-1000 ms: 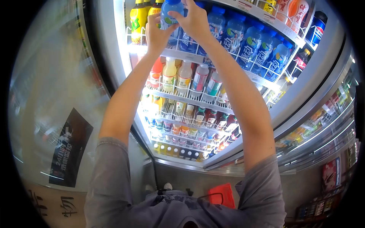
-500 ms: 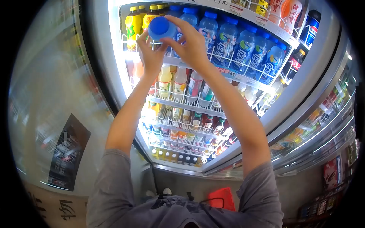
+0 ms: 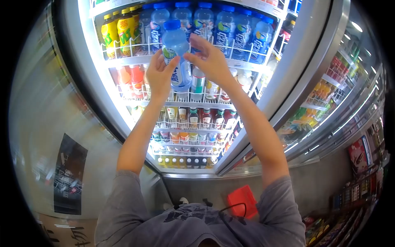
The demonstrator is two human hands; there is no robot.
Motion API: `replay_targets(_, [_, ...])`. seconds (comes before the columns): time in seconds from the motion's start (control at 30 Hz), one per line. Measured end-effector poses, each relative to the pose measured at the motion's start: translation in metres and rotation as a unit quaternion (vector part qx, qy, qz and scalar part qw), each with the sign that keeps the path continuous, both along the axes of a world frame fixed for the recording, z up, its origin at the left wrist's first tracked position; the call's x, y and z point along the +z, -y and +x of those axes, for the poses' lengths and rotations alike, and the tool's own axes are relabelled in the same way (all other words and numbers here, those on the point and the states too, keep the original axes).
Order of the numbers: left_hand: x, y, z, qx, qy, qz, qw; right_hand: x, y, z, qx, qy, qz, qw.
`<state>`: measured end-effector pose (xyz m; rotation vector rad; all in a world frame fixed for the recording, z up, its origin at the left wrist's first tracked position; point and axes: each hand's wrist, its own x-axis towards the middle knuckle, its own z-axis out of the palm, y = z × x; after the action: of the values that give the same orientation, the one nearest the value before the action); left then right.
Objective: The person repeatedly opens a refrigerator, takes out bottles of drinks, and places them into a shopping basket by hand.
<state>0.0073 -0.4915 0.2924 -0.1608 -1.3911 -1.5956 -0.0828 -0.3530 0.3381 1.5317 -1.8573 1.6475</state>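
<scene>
A clear blue drink bottle [image 3: 177, 75] with a blue cap stands upright in front of the cooler shelves, its printed label facing me. My left hand [image 3: 159, 76] grips it from the left, thumb across the label and fingers partly hidden behind. On the other side, my right hand [image 3: 210, 59] is beside the bottle with its fingers curved and apart; the thumb tip meets or nearly meets the bottle's edge. Similar blue-capped bottles [image 3: 224, 31] line the wire-fronted shelf behind, alongside yellow-capped bottles [image 3: 125, 29] at the left.
Lower shelves carry juice bottles [image 3: 135, 80] and other drinks. A glass door [image 3: 37, 123] with a dark poster [image 3: 70, 175] stands at left. The cooler's metal frame [image 3: 306, 78] rises at right. A red basket [image 3: 242, 199] is on the floor by my body.
The bottle has tipped from cap-towards-me to upright, so its label now shows. My right hand has moved off the cap to the bottle's right side. The view has shifted.
</scene>
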Motion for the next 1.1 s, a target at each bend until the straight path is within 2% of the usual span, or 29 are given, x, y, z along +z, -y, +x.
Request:
replay_targets(0.03, [-0.001, -0.012, 0.001, -0.031, 0.012, 0.027, 0.999, -0.013, -0.011, -0.001, -0.01, 0.002, 0.001, 1.0])
replay_targets(0.13, [-0.008, -0.045, -0.002, -0.063, 0.021, 0.029, 0.997, -0.047, -0.051, 0.011, 0.02, 0.16, 0.049, 0.986])
replay_targets(0.23, [-0.012, -0.087, 0.005, -0.08, 0.043, 0.004, 0.996, -0.063, -0.088, 0.029, -0.012, 0.126, -0.002, 0.992])
replay_targets(0.3, [-0.018, -0.115, 0.01, -0.091, 0.059, -0.022, 0.994, -0.065, -0.118, 0.05, -0.045, 0.161, -0.02, 0.986])
replay_targets(0.37, [-0.025, -0.142, 0.017, -0.085, 0.063, -0.056, 0.993, -0.074, -0.147, 0.058, -0.11, 0.117, -0.007, 0.987])
replay_targets(0.47, [-0.039, -0.177, 0.017, -0.161, 0.067, -0.076, 0.982, -0.082, -0.192, 0.082, -0.102, 0.166, -0.063, 0.979])
replay_targets(0.57, [-0.055, -0.21, 0.016, -0.241, 0.071, -0.089, 0.964, -0.096, -0.238, 0.104, -0.15, 0.206, -0.077, 0.964])
replay_targets(0.63, [-0.072, -0.231, 0.013, -0.321, 0.059, -0.117, 0.938, -0.115, -0.269, 0.11, -0.139, 0.221, -0.115, 0.959])
replay_targets(0.7, [-0.082, -0.254, 0.016, -0.36, 0.083, -0.144, 0.918, -0.123, -0.302, 0.128, -0.104, 0.294, -0.152, 0.938])
replay_targets(0.77, [-0.097, -0.279, 0.02, -0.441, 0.142, -0.145, 0.875, -0.139, -0.335, 0.14, -0.127, 0.293, -0.152, 0.935])
replay_targets(0.8, [-0.105, -0.293, 0.023, -0.45, 0.143, -0.145, 0.869, -0.148, -0.352, 0.146, -0.16, 0.283, -0.131, 0.937])
replay_targets(0.9, [-0.127, -0.338, 0.032, -0.57, 0.211, -0.127, 0.784, -0.162, -0.399, 0.175, -0.226, 0.274, -0.093, 0.93])
replay_targets(1.03, [-0.157, -0.398, 0.035, -0.636, 0.235, -0.144, 0.721, -0.197, -0.456, 0.205, -0.285, 0.327, -0.13, 0.891])
replay_targets(1.1, [-0.167, -0.429, 0.04, -0.651, 0.245, -0.161, 0.7, -0.205, -0.483, 0.221, -0.238, 0.351, -0.195, 0.884])
